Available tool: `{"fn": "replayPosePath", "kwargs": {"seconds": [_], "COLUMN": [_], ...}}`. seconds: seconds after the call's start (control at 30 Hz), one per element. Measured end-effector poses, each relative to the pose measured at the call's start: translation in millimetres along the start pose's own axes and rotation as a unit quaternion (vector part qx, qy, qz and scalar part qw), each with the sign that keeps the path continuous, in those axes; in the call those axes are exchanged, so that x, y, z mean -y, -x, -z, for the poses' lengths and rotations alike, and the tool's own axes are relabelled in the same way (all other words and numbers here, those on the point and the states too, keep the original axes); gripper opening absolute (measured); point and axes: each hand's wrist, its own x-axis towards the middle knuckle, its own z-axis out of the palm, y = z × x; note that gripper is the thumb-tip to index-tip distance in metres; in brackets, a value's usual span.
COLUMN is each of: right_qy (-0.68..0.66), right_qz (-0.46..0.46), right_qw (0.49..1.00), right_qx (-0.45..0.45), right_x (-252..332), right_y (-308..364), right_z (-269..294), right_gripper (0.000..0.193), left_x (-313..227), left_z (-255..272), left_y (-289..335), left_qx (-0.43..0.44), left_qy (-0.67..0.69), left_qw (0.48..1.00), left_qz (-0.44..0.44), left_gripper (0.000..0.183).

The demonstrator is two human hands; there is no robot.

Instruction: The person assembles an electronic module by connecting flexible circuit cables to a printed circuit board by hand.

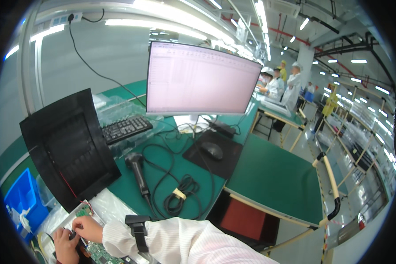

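At the lower left, both hands work close together over a green circuit board (102,254) in a pale frame. My right hand (89,229) comes in from the right in a white striped sleeve, with a black strap device (138,231) at the wrist. Its fingertips are pinched together beside a small dark piece. My left hand (65,247) is curled next to it, fingers closed around the same spot; what they grip is too small to name. Behind them a large black panel (70,149) stands tilted, and a thin red wire (70,187) runs down it toward the board.
A blue bin (28,200) stands at the left. On the green table lie a handheld scanner (138,174), coiled cable (178,196), keyboard (126,128) and mouse (212,150), before a monitor (202,81). A green-topped cart (277,178) adjoins on the right. Several people (290,86) are farther back.
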Motion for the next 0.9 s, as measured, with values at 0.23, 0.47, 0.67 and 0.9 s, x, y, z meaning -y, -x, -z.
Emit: {"fn": "replayPosePath", "kwargs": {"seconds": [0.23, 0.47, 0.67, 0.9], "right_qy": [0.0, -0.009, -0.011, -0.016], "right_qz": [-0.004, -0.014, -0.013, -0.012], "right_qw": [1.0, 1.0, 1.0, 1.0], "right_qx": [0.001, 0.007, 0.006, 0.02], "right_x": [9.9, 10.5, 8.9, 9.6], "right_y": [2.7, 2.5, 2.7, 2.2], "right_z": [0.6, 2.0, 3.3, -0.8], "right_gripper": [0.005, 0.003, 0.003, 0.006], "left_x": [-1.6, -4.1, -0.2, -0.6], "left_z": [4.3, 6.1, 0.3, 9.6], "left_y": [0.0, -5.3, -2.8, 0.2], "left_qx": [0.013, 0.018, 0.008, 0.047], "left_qy": [0.015, 0.009, 0.024, -0.009], "left_qw": [1.0, 1.0, 1.0, 0.999], "left_qz": [-0.01, 0.012, -0.01, -0.002], "left_gripper": [0.025, 0.024, 0.024, 0.028]}}
